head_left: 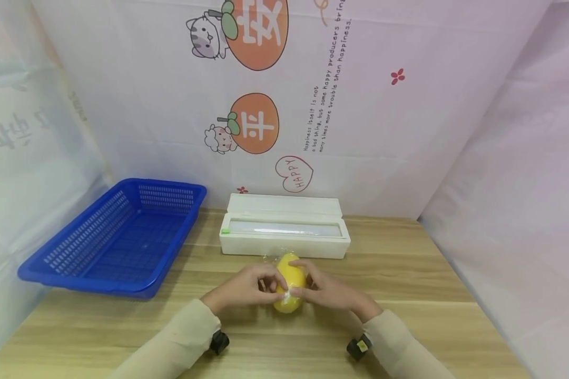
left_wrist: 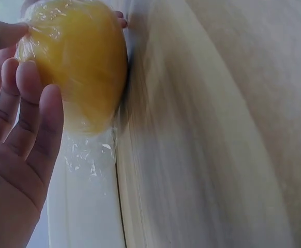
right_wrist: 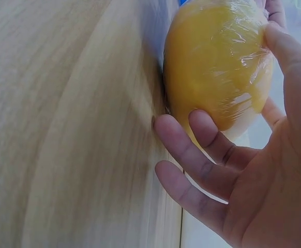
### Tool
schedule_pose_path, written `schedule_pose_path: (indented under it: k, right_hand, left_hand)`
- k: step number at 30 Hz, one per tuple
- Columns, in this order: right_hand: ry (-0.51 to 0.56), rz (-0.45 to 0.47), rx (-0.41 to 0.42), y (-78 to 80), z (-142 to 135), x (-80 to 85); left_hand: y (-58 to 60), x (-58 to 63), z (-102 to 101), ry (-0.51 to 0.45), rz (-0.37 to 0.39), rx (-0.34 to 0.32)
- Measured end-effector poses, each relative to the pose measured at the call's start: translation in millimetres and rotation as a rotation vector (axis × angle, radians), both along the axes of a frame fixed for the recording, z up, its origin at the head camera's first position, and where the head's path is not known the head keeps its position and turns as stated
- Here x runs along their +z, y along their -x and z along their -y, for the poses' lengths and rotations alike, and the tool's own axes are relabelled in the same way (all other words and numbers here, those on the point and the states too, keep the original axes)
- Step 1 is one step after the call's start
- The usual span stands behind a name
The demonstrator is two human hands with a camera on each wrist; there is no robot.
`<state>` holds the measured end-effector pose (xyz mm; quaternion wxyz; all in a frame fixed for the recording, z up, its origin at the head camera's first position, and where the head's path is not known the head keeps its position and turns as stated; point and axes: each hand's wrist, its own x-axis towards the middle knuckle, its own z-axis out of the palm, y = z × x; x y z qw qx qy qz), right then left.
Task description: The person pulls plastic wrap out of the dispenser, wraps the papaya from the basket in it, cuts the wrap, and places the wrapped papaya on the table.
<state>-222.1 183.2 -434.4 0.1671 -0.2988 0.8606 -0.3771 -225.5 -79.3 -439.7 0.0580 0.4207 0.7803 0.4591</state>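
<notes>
A yellow oval fruit [head_left: 291, 275] in clear cling film lies on the wooden table between my two hands. From the left, my left hand [head_left: 246, 287] reaches over it, thumb and index finger pinching the film on its top. In the left wrist view its other fingers are loosely bent beside the fruit [left_wrist: 80, 67]. My right hand [head_left: 332, 290] holds the fruit from the right, thumb on top and index finger toward the far end. The lower fingers of that hand [right_wrist: 264, 181] are spread near the table in the right wrist view. Loose film [left_wrist: 91, 155] sticks out past the fruit's far end.
Just behind the fruit stands a white cling film box [head_left: 284, 246], lid raised, with a roll inside and a green tab at its left end. A blue plastic basket [head_left: 95, 285] sits at the left. Printed white cloth [head_left: 360, 158] hangs along the back and sides.
</notes>
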Motion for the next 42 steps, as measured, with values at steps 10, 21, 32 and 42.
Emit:
schedule_pose_path:
  k: [10, 21, 32, 42]
  right_hand:
    - [0.003, -0.005, -0.005, -3.3, 3, 3.6]
    - [0.001, -0.016, 0.0, -3.4, 1, 4.3]
    - [0.008, -0.067, 0.001, -4.8, 2, -0.7]
    - [0.027, -0.079, -0.016, -10.3, 2, -1.5]
  left_hand:
    - [-4.1, 2.7, -7, 0.036, -0.05, 0.051]
    - [-0.1, 4.4, -6, 0.062, -0.013, 0.002]
    - [11.4, -9.3, 18, 0.052, 0.232, 0.169]
    - [18.3, -10.7, 6, 0.148, 0.378, 0.261]
